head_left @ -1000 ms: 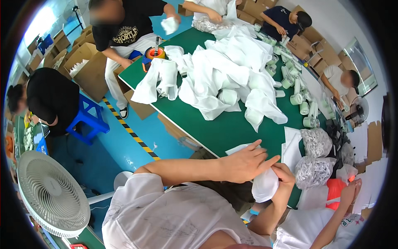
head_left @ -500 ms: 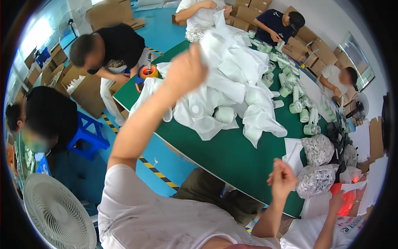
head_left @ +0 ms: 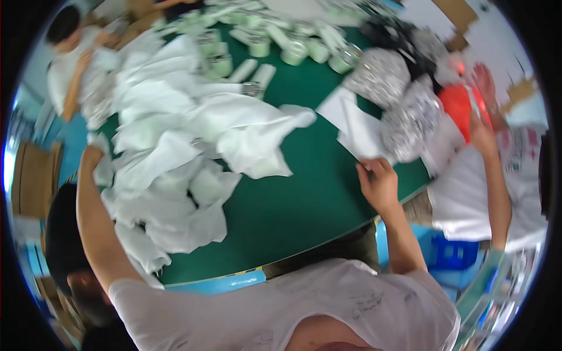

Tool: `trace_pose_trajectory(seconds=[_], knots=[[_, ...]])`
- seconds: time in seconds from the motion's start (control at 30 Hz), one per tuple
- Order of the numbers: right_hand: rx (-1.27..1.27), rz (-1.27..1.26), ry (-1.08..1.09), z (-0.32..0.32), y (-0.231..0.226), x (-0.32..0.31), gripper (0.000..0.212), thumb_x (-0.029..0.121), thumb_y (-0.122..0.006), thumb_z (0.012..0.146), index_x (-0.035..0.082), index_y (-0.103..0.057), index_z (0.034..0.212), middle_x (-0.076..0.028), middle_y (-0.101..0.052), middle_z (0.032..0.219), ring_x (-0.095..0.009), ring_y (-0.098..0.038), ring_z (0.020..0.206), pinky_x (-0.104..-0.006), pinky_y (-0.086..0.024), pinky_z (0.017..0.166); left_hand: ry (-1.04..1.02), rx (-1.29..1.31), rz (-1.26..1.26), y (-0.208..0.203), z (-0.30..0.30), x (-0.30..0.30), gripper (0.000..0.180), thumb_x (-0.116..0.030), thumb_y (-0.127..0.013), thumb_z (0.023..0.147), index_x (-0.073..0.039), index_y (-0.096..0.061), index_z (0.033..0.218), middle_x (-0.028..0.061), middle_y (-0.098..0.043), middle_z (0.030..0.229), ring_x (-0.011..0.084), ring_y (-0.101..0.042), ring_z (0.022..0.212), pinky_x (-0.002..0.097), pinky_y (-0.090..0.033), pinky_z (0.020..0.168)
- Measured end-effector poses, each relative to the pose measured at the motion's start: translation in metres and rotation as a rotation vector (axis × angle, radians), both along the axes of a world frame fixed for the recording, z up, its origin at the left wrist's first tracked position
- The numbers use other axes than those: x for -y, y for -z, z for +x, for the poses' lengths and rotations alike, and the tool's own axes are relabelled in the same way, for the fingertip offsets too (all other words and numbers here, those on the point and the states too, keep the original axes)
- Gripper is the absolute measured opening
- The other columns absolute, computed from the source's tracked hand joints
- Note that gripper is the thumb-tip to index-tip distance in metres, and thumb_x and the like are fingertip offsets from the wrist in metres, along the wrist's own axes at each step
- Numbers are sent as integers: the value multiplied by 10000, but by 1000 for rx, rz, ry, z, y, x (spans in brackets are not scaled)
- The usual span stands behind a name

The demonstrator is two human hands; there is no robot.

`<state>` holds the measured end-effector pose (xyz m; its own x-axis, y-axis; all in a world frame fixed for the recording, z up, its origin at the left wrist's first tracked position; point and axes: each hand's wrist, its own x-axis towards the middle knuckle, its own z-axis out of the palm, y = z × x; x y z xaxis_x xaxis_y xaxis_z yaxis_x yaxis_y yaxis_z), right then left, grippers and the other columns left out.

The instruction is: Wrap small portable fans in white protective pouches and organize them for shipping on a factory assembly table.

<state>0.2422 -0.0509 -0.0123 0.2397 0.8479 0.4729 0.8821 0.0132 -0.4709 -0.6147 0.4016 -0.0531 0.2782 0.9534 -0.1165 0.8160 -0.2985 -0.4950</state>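
Observation:
My left hand (head_left: pixel 92 159) is at the left edge of a large pile of white soft bags (head_left: pixel 158 128), its fingers closed on a white bag (head_left: pixel 103 167). Pale green cylindrical parts show faintly through some of the bags, but what this one contains is hidden. My right hand (head_left: pixel 380 186) hovers at the near corner of some flat white sheets (head_left: pixel 354 126). Its fingers are curled in with nothing visible between them. Whether the fingertips touch the sheets, I cannot tell.
Pale green cylindrical parts with handles (head_left: pixel 293 50) crowd the far side of the green table (head_left: pixel 281 216). Clear bags of shiny pieces (head_left: pixel 410 123) lie right of the sheets. A co-worker at right handles something orange-red (head_left: pixel 459 108); another person's dark head (head_left: pixel 64 251) is close to my left arm.
My view has swung to the right. My left hand has come down from above the pile to its left edge with the white bag. My right hand is now closer to the flat sheets.

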Motion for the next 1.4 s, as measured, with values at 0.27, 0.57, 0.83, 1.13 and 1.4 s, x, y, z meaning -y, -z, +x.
trace_pose_trajectory(seconds=[0.27,0.57,0.83,1.13,1.4], knots=[[124,-78,156,14,7,-22,313,226,-795,855,14,-722,1074,-170,-677,962,-311,-684,762,-405,-555,679,-169,343,-18,10,3,15,387,-348,-712,870,-9,-742,1055,314,-705,969,458,-700,940,502,-557,803],[387,-69,111,37,38,-28,229,227,-775,840,12,-741,913,-167,-683,892,-372,-662,821,-448,-537,738,20,770,1092,-162,241,217,314,-328,-674,981,-34,-727,1080,155,-742,900,305,-732,792,387,-574,720],[115,92,-93,1,14,-44,248,200,-875,750,2,-727,757,-134,-697,728,-304,-656,697,-385,-521,676,271,1510,139,-94,573,408,350,-139,-797,826,-24,-671,1132,128,-716,991,205,-710,774,343,-553,656],[-848,-301,-123,27,6,-53,294,260,-883,807,-4,-764,863,-47,-719,773,-107,-620,684,-283,-502,619,455,1421,-228,-14,697,372,1115,-344,-889,764,70,-210,1545,300,-549,1391,451,-574,1259,469,-486,1051],[-864,-279,-192,22,-42,-52,264,247,-827,874,-6,-773,924,-4,-693,782,-72,-582,695,-245,-463,599,539,1513,-160,-16,690,372,1295,-455,-958,641,57,-194,1552,316,-487,1444,441,-535,1314,506,-454,1081]])
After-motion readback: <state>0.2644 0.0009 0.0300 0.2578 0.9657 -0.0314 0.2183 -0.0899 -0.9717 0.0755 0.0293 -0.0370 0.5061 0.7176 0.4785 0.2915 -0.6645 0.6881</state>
